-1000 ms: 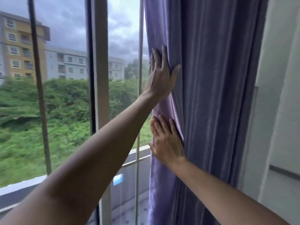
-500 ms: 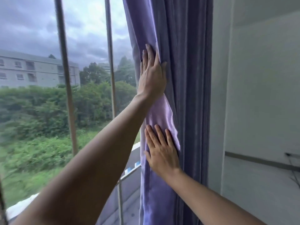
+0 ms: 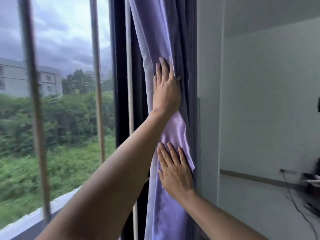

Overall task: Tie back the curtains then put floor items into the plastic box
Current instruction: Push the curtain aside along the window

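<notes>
Purple curtain (image 3: 166, 32) bunched in a narrow column at centre frame, between dark window frame (image 3: 119, 84) and white wall (image 3: 259, 101). Left hand (image 3: 166, 89) flat on the folds above, fingers straight and close together. Right hand (image 3: 176, 172) flat just below, fingers straight, slightly spread. Blurred vertical bars (image 3: 97, 84) across the window at left. Cable (image 3: 292, 193) trailing down the wall at lower right.
</notes>
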The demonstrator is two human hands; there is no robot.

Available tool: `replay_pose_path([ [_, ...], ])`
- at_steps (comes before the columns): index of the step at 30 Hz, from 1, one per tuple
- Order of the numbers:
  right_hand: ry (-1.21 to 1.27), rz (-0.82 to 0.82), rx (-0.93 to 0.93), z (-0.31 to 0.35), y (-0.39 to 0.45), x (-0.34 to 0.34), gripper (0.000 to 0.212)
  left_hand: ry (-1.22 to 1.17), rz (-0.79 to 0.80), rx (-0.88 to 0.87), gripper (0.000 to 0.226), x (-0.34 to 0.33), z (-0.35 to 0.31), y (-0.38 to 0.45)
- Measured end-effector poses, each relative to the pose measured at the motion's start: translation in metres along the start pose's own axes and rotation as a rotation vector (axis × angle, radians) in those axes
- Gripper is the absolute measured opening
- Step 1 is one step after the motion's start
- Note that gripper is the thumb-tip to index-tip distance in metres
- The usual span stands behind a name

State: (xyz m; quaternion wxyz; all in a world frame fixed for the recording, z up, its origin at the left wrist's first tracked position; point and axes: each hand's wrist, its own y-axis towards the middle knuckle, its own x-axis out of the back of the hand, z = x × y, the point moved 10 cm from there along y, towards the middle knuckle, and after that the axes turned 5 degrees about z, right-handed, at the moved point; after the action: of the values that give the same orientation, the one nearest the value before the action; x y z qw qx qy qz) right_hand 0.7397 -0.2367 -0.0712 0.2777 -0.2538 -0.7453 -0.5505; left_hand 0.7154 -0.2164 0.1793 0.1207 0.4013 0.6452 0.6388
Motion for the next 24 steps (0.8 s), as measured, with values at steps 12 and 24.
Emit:
replay_pose_path([
  [12, 0.059, 0.040, -0.024, -0.104, 0.050, -0.121, 0.080, -0.057, 0.075, 0.020, 0.053, -0.153, 0.024, 0.064],
  [24, 0.116, 0.049, -0.034, -0.127, 0.060, -0.164, 0.082, 0.015, 0.081, 0.051, 0.054, -0.189, 0.041, 0.079],
])
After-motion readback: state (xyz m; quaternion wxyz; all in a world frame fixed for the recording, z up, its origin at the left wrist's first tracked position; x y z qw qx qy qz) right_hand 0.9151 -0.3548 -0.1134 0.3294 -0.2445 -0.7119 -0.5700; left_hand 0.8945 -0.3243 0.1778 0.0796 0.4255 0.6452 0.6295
